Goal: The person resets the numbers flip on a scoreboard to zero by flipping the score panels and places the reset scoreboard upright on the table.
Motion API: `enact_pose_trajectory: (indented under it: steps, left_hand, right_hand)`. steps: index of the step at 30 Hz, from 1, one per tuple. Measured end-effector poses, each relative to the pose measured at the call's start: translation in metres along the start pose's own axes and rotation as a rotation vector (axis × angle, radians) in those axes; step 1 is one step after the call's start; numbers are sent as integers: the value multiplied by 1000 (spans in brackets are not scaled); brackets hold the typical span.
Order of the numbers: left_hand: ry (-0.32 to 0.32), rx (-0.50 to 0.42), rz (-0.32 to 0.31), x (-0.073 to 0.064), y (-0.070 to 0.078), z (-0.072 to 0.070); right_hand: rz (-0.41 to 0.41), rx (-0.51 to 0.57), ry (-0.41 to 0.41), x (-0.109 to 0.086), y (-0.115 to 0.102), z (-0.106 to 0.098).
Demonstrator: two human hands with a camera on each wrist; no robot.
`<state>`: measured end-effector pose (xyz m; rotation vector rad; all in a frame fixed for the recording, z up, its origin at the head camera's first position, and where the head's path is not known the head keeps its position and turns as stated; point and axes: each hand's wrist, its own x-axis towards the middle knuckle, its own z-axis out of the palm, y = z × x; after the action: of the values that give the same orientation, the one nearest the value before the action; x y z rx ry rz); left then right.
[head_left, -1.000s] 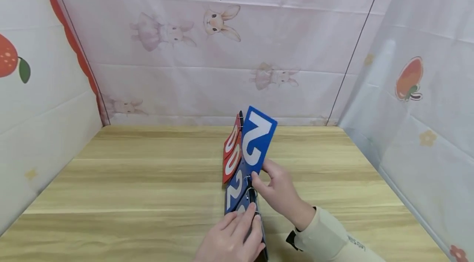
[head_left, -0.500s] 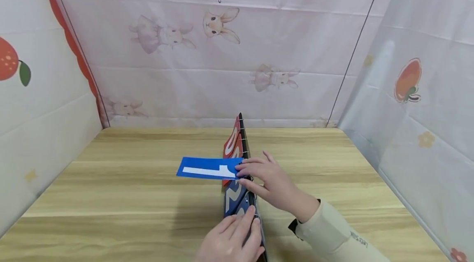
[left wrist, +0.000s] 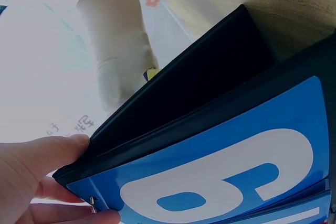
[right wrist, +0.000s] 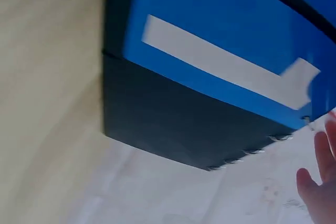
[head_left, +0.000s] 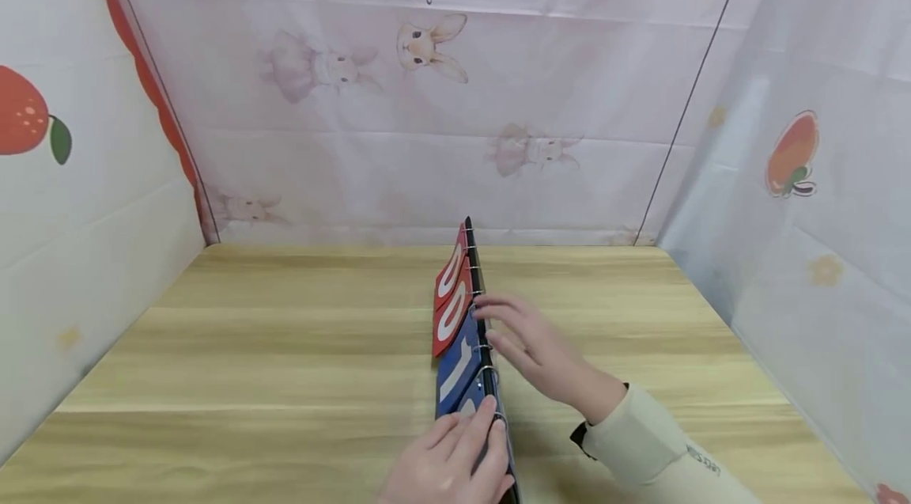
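A black flip scoreboard (head_left: 475, 276) stands tent-like on the table, its ringed top edge running away from me. Two red cards (head_left: 443, 336) showing 0 hang at its far end. Nearer hangs a blue card (head_left: 459, 365) (right wrist: 220, 24) reading 1, flat against the board. Beside it, a blue card (left wrist: 157, 166) with a white 9 fills the left wrist view. My left hand (head_left: 455, 460) (left wrist: 31, 177) pinches the near end of the top edge, thumb on the back panel. My right hand (head_left: 544, 354) (right wrist: 323, 182) is by the top edge, fingers extended, holding nothing.
The wooden table (head_left: 299, 377) spreads on both sides of the scoreboard. Printed cloth walls (head_left: 342, 172) rise behind it and at both sides. A pale sleeve (head_left: 648, 441) covers my right forearm.
A blue card was flipped over the top edge: its 2 side stood up, then its 1 side swung down over the hanging 2. My right hand let go; my left hand stayed.
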<state>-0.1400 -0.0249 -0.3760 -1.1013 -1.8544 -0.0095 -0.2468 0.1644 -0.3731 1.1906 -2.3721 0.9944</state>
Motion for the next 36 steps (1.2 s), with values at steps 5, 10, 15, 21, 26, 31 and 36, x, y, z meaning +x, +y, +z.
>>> enact_pose_trajectory:
  steps: [5, 10, 15, 21, 26, 31, 36]
  left_hand:
    - [-52, -29, -18, 3, 1, -2]
    - [-116, -79, -54, 2, 2, -6]
    - [-148, -105, -80, 2, 2, -8]
    - [-158, -122, -92, 2, 2, -8]
    - [-146, -118, -83, 4, 2, -7]
    - [-194, -123, -84, 4, 4, -9]
    - [-265, -136, -106, 5, 4, -13]
  right_hand:
    - [228, 283, -88, -13, 15, 0]
    - [294, 363, -180, -20, 23, 3]
    - [303, 329, -131, -23, 25, 4]
    - [305, 277, -105, -24, 27, 4]
    - [311, 201, -80, -24, 30, 0]
    - [500, 192, -120, -32, 40, -4]
    - [635, 271, -113, -38, 52, -11]
